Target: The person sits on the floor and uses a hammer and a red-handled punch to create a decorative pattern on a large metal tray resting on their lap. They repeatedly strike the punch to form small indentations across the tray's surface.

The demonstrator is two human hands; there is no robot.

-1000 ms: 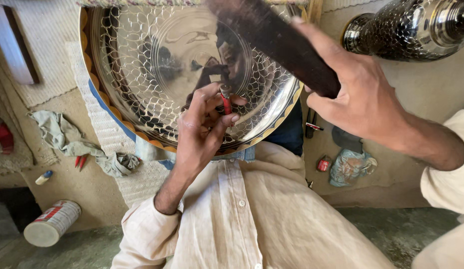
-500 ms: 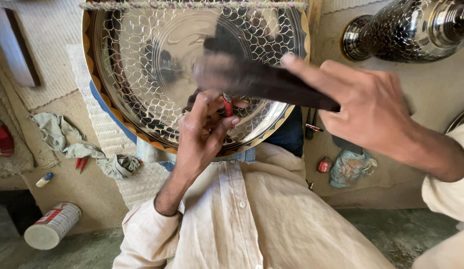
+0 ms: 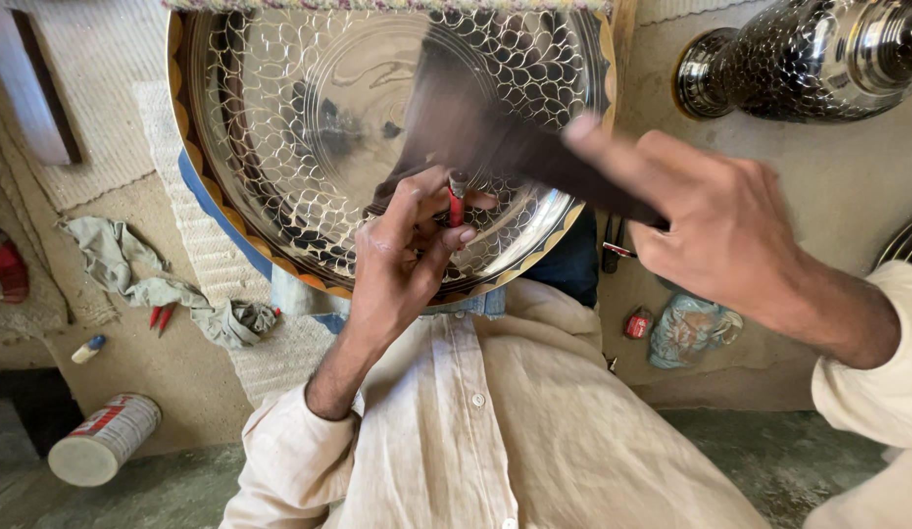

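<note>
Looking down from the head camera, I see my left hand [image 3: 402, 260] pinching a small red-tipped punch [image 3: 457, 199] between thumb and fingers [image 3: 463, 235], its tip set against the lower inner face of a large round engraved metal tray [image 3: 270, 147]. The tray is polished, with a scale-like pattern around a plain centre and a gold rim, and it leans tilted against my lap, its lower edge touching my cream shirt [image 3: 495, 431].

My right hand [image 3: 715, 230] is wrapped tightly around the handle of a dark hammer-like striker [image 3: 495, 132], which shows blurred and lies across the tray just above the punch; I cannot tell whether it touches the punch.

On the floor to the left lie a grey rag [image 3: 132, 274], two small red tools [image 3: 160, 315] and a white can [image 3: 103, 441] on its side. To the upper right stands an ornate metal vase [image 3: 809, 59], and below it a blue crumpled bag [image 3: 691, 328] near a small red object [image 3: 637, 323].
</note>
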